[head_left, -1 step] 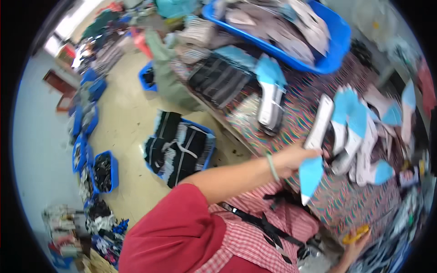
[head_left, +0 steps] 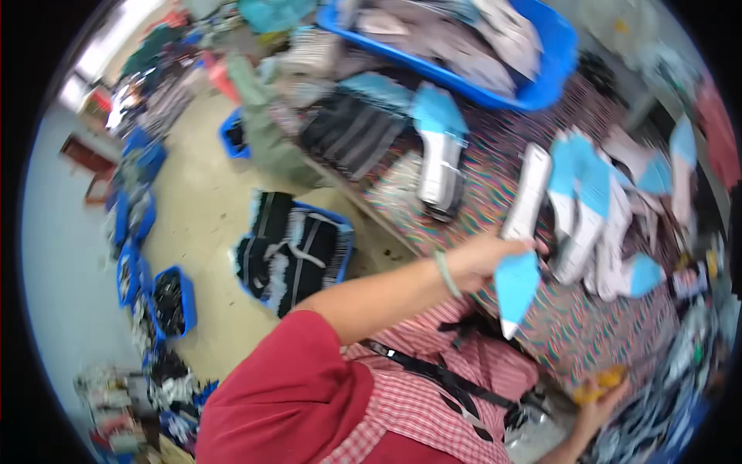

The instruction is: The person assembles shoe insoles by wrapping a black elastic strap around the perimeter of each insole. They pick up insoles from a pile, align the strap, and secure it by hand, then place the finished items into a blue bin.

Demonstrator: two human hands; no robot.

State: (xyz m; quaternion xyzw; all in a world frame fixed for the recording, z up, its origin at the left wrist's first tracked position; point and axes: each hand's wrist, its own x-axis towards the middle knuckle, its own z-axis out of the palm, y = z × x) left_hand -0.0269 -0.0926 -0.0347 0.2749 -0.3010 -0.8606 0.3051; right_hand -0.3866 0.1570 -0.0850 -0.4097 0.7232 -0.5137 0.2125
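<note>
My left hand reaches across from the left, a pale band at its wrist. Its fingers are closed round a flat white sock with a light-blue pointed part and a white tip, held above the table. At the lower right, my right hand is closed on a small yellow tool that looks like thread snips; blur hides its blades. Beside the held sock, several white-and-blue socks lie overlapping on the patterned table cover. Farther left lies a bundle of similar socks.
A blue tub of pale socks stands at the far edge. Dark striped knit pieces lie at the table's left. Another blue tub with black knits stands on the floor. Bluish-grey strips heap at the right.
The whole view has shifted slightly, so things sit farther left in it. My left hand keeps its grip on the sock, my right on the yellow thread snips.
</note>
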